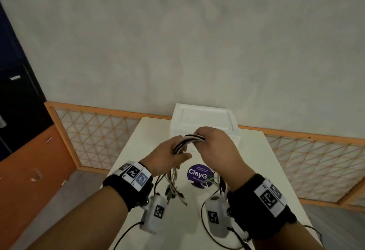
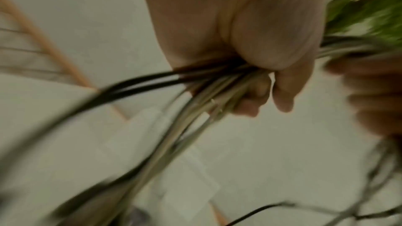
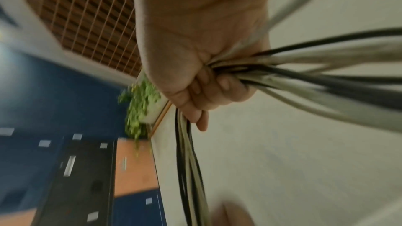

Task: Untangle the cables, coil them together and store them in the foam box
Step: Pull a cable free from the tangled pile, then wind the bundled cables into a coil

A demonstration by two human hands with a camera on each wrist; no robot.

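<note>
A bundle of black and white cables [image 1: 188,141] arches between both hands above the white table [image 1: 256,162]. My left hand [image 1: 173,156] grips the bundle's left side; in the left wrist view its fingers [image 2: 261,95] curl round the cables [image 2: 195,109]. My right hand [image 1: 209,141] grips the right side; the right wrist view has its fingers [image 3: 206,92] wrapped round the cables [image 3: 304,75]. Loose cable ends [image 1: 173,188] hang down to the table beneath the hands. The white foam box [image 1: 205,121], lid on, stands just behind the hands at the table's far edge.
A round purple sticker [image 1: 197,173] lies on the table under the hands. A wood-framed lattice screen [image 1: 94,131] runs behind the table. Orange and dark cabinets [image 1: 23,111] stand at the left. Green foliage [image 3: 141,109] shows in the right wrist view.
</note>
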